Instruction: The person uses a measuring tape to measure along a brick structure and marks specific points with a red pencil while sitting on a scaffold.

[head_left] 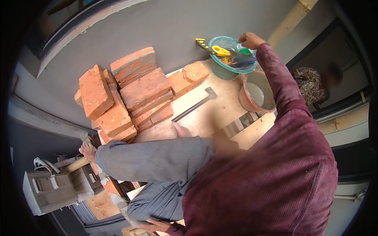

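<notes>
My right hand point(250, 41) is at the far rim of a teal tub point(225, 70), fingers pinched; what they hold, if anything, I cannot make out. The tub holds yellow-and-black tools point(220, 51) and a white-and-green item point(244, 50). Beside it is an orange bucket point(245, 94) of wet grey mortar point(256, 93). My left hand point(153, 225) lies low by my bent leg, fingers spread, against a mortar-smeared brick edge point(114, 188). A hammer point(191, 107) lies on the plywood board point(185, 100), beside stacked red bricks point(145, 90).
A grey wall point(173, 27) backs the board, with a bamboo pole point(291, 21) at upper right. A person in patterned clothing point(311, 82) shows in the dark window at right. Grey boxy units point(49, 192) stand below at left. A slatted gap point(230, 129) breaks the board's near side.
</notes>
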The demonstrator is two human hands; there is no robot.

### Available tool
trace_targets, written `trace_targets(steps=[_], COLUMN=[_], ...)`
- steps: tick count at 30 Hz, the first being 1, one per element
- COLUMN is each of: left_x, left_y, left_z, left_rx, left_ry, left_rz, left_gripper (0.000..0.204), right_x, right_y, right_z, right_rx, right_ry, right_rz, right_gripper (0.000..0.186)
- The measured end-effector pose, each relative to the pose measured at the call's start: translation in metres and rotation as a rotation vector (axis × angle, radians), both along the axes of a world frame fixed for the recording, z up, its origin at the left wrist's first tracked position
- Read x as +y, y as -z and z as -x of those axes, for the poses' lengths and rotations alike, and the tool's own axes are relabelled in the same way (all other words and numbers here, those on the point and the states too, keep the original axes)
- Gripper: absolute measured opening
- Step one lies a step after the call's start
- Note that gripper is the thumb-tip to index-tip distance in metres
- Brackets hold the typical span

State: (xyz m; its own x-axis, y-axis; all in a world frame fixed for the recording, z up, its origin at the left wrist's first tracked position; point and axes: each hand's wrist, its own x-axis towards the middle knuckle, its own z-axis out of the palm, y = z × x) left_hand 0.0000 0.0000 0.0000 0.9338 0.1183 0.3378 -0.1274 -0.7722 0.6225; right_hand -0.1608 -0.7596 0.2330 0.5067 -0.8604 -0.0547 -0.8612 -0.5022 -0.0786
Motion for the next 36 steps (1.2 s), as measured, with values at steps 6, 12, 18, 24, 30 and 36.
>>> trace_targets(steps=[6,12,18,24,30,36], left_x=[0.003,-0.001,-0.005,0.062,0.106,0.060], left_y=[-0.011,0.005,0.002,0.027,0.050,0.018], left_z=[-0.108,-0.110,-0.107,-0.112,-0.072,-0.044], left_rx=[-0.034,0.046,0.060,-0.151,0.137,0.454], left_ry=[0.159,0.238,0.176,0.280,0.127,-0.092], left_rz=[-0.170,-0.146,-0.283,-0.531,-0.539,-0.311], left_gripper=[0.054,0.050,0.049,0.066,0.086,0.093], right_x=[-0.022,-0.047,-0.064,-0.077,-0.105,-0.079], right_y=[0.056,0.076,0.085,0.083,0.098,0.107], right_z=[-0.042,-0.057,-0.064,-0.057,-0.053,-0.074], right_rx=[0.183,0.012,-0.034,0.451,0.298,0.550], right_ry=[-0.110,-0.078,-0.118,0.012,0.161,0.182], right_rz=[-0.058,-0.533,-0.573,-0.484,-0.682,-0.469], right_gripper=[0.093,0.066,0.036,0.040,0.069,0.072])
